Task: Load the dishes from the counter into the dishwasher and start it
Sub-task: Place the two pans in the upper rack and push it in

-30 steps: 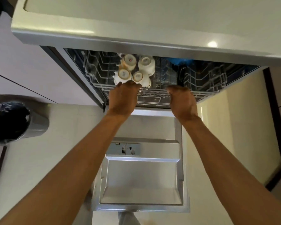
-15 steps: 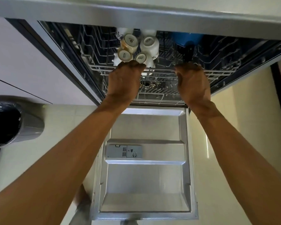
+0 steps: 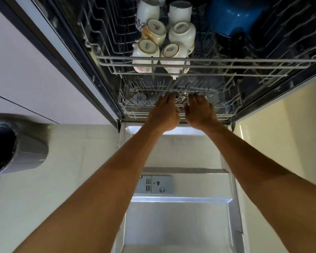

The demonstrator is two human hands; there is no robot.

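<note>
Lower rack (image 3: 133,114) inside the tub, close between both side walls, front rim just above the hinge of the dishwasher door (image 3: 181,225), which lies open and flat under the arms. Upper rack (image 3: 226,63) above, holding white cups (image 3: 147,50) upside down and 1 blue vessel (image 3: 233,17). Bin (image 3: 26,152) on the floor, well to the left. Left hand (image 3: 163,114) and right hand (image 3: 200,112) near each other, not touching, over the lower rim. Fingers (image 3: 169,98) of the 2 hands stretched forward, pressed together, tips on the wires; cannot tell if any wire is gripped.

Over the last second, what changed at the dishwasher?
Both hands left the front rail of the upper rack and moved down to the lower rack. The left hand and right hand now reach side by side over its front edge; grip unclear. The upturned cups stayed in the upper rack, and the door stayed open.
</note>
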